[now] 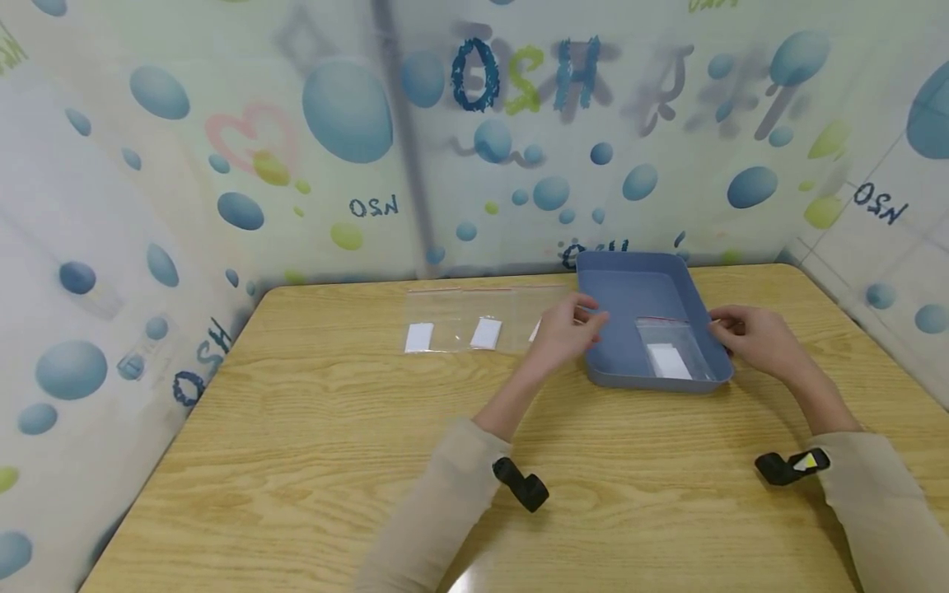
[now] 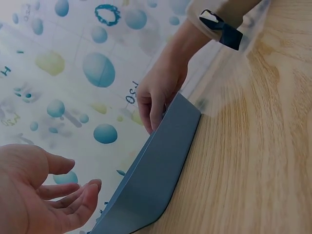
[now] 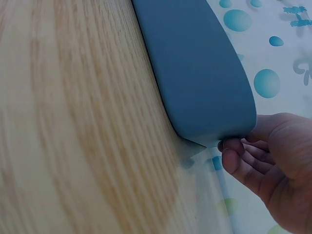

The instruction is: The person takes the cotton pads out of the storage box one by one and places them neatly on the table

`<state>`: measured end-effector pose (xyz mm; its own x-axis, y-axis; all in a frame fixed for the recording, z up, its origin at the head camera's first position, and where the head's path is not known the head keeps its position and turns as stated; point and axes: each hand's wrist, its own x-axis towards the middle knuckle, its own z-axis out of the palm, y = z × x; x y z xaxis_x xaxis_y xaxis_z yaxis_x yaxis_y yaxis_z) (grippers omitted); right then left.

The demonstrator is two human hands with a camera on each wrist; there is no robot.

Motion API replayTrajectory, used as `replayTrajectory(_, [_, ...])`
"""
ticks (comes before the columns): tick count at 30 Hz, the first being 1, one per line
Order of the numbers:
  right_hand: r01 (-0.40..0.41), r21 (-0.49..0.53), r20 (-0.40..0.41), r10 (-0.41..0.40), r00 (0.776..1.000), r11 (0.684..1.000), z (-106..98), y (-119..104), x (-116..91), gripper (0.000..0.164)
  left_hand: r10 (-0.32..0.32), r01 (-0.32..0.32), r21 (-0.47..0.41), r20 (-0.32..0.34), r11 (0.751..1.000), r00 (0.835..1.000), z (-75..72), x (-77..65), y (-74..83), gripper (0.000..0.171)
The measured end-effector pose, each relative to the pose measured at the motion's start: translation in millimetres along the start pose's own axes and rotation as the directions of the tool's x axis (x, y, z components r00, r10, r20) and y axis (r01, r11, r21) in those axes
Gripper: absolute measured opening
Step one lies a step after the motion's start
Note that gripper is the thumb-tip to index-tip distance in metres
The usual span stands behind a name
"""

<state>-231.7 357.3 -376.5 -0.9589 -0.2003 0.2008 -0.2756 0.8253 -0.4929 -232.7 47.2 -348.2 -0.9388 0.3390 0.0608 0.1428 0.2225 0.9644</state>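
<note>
A shallow blue plastic tray point(image 1: 630, 284) with rounded corners is sitting on the light wooden table point(image 1: 311, 461), toward the far right part of it and close to the bubble-patterned curtain wall point(image 1: 222, 165); inside the tray, in its near right corner, a clear plastic zip bag with a red seal strip point(image 1: 670, 346) is lying flat with a white card point(image 1: 670, 360) inside it. The right hand point(image 1: 752, 336) is resting against the tray's right rim, its fingers loosely curled with the tips touching the wall near the near corner; in the right wrist view the fingertips point(image 3: 234, 152) are lying against the tray's outer edge, and whether they are actually gripping it I cannot tell. The left hand point(image 1: 567, 329) is hovering at the tray's left rim, fingers relaxed and spread, holding nothing; the left wrist view is showing its open palm just beside the tray's wall, not clearly touching it. Just left of the tray, more clear zip bags point(image 1: 474, 317) are lying in a row on the table, each showing a small white card point(image 1: 418, 337); the left hand is partly covering the nearest one. Both forearms are wearing beige sleeves point(image 1: 437, 511), and a small black camera mount point(image 1: 521, 484) is sitting at each wrist.
</note>
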Motion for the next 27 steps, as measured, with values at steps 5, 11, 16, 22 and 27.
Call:
replayTrajectory(5, [0.006, -0.005, -0.012, -0.006, 1.0, 1.0, 0, 0, -1, 0.029, -0.012, 0.012, 0.01, 0.023, 1.0, 1.0, 9.3, 1.3, 0.4, 0.032])
replayTrajectory(11, [0.004, -0.002, -0.009, -0.004, 1.0, 1.0, 0, 0, 0, 0.029, -0.019, 0.018, 0.027, 0.037, 0.999, 0.999, 19.7, 4.9, -3.0, 0.034])
replayTrajectory(16, [-0.002, -0.009, 0.0, 0.002, 1.0, 1.0, 0, 0, 1, 0.03, -0.026, 0.023, 0.092, 0.026, 0.995, 0.999, 28.3, 6.4, -3.9, 0.035])
replayTrajectory(22, [-0.003, -0.007, 0.01, 0.003, 1.0, 1.0, 0, 2, 1, 0.03, -0.045, 0.043, 0.049, 0.039, 0.998, 0.998, 38.8, 8.2, -3.4, 0.036])
replayTrajectory(27, [-0.007, -0.008, 0.011, 0.007, 1.0, 1.0, 1, 3, 1, 0.03, -0.073, 0.071, 0.052, 0.042, 0.996, 0.996, 45.6, 9.4, -2.8, 0.038])
